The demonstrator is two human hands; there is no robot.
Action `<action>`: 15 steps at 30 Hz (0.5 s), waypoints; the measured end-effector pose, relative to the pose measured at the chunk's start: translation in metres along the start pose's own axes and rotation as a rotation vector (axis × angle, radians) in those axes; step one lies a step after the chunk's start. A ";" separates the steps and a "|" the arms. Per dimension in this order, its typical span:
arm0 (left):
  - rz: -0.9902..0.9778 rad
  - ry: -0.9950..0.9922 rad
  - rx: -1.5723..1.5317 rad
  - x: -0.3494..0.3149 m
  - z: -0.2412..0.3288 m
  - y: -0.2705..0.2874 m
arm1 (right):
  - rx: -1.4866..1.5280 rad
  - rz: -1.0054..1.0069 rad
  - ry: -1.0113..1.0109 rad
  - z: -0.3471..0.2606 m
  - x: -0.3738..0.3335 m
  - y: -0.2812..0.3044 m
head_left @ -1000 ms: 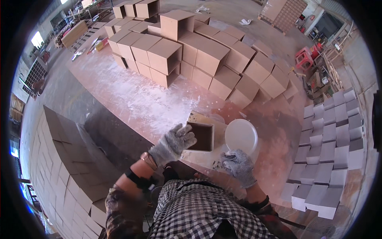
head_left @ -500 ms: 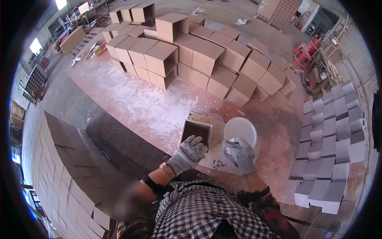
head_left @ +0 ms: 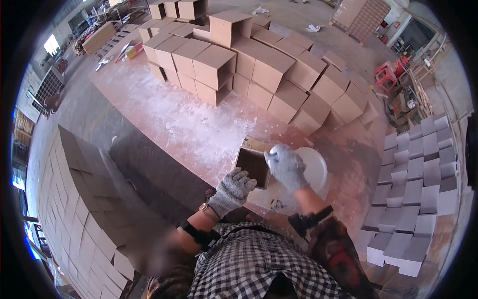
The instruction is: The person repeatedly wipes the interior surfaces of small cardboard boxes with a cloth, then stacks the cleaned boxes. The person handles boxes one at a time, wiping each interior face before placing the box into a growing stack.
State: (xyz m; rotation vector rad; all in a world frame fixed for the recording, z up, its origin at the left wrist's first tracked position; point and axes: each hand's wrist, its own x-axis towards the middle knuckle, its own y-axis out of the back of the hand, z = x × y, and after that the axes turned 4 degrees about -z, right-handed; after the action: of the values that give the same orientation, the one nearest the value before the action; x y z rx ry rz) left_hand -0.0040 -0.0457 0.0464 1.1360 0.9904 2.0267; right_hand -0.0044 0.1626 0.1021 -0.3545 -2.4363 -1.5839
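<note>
Grip: the left hand (head_left: 233, 190), in a grey knit glove, had its fingers curled against the lower left corner of a small open brown box (head_left: 254, 166); the right hand (head_left: 286, 166), gloved alike, pressed closed on the box's upper right edge, and whether it also held a tool could not be told.
Box: it sat between the two hands, its dark hollow facing up, above the pink, white-dusted floor (head_left: 199, 129).
Left of the grip: long rows of flat tan boards (head_left: 64, 199) lay stacked edge to edge.
Beyond the grip: brown box units (head_left: 249, 60) were piled in a heap.
Right of the grip: a white bucket (head_left: 312, 168) stood just beside the right hand; farther right, white-painted boxes (head_left: 413, 199) lay in rows.
</note>
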 end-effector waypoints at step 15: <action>0.054 0.001 -0.028 0.004 0.002 0.001 | -0.048 -0.006 0.053 0.011 0.019 0.003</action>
State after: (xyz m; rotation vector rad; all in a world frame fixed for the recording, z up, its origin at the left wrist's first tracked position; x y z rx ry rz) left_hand -0.0042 -0.0426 0.0493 1.1585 0.9377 2.0779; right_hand -0.0225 0.1752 0.1060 -0.3090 -2.3652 -1.6357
